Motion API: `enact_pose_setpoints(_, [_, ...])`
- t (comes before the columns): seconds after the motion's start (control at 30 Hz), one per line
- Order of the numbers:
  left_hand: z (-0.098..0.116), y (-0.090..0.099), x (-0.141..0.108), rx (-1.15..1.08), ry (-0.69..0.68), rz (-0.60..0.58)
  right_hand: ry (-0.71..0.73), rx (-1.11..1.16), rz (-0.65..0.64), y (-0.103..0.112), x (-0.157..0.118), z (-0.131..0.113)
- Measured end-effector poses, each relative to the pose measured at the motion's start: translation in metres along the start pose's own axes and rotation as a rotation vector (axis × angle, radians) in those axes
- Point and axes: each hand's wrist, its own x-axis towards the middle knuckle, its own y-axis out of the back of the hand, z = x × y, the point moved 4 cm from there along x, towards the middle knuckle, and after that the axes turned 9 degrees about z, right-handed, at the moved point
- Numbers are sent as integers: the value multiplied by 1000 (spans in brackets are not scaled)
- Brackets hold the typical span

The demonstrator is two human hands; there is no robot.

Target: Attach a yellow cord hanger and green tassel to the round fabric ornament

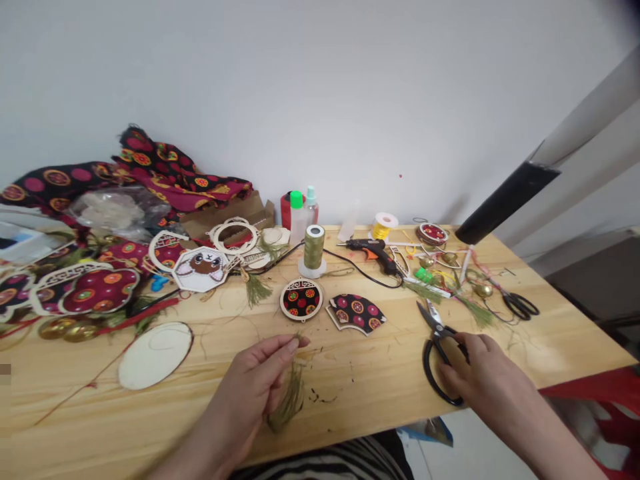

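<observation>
Pinched between the thumb and fingers of my left hand (267,370) is the top of an olive-green thread tassel (289,403), its strands hanging down near the table's front edge. My right hand (483,373) has its fingers around one handle of black-handled scissors (437,330), which lie on the wood with the blades pointing away to the upper left. Beyond my left hand sits a round wooden frame with patterned fabric (301,300). Beside it is a fan-shaped fabric-covered piece (357,313). An olive thread spool (314,250) stands upright behind them.
A hot glue gun (370,252) with a black cord lies at the back, near a yellow thread spool (383,227). Fabric and wooden ornaments crowd the left side, with a white oval piece (156,355) in front. More scissors (520,305) lie right. A black tube (507,202) leans there.
</observation>
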Motion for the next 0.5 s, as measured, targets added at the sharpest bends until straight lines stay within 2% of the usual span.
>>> enact_pose_setpoints(0.07, [-1, 0, 0, -6, 1, 3, -18, -31, -33, 1, -2, 0])
enact_pose_setpoints(0.17, [-2, 0, 0, -22, 15, -11, 39, 8, 90, 7, -5, -2])
enact_pose_setpoints(0.23, [-3, -1, 0, -30, 18, -19, 52, 134, 201, 14, -10, -7])
enact_pose_setpoints(0.3, [-3, -1, 1, -28, 14, -16, 23, 358, 220, 22, -16, -19])
enact_pose_setpoints(0.4, [-3, -1, 1, -30, 20, -13, 29, 763, 17, 34, -27, -56])
enact_pose_setpoints(0.5, [-2, -2, 0, -36, 11, -25, 170, 985, -319, 44, -36, -99])
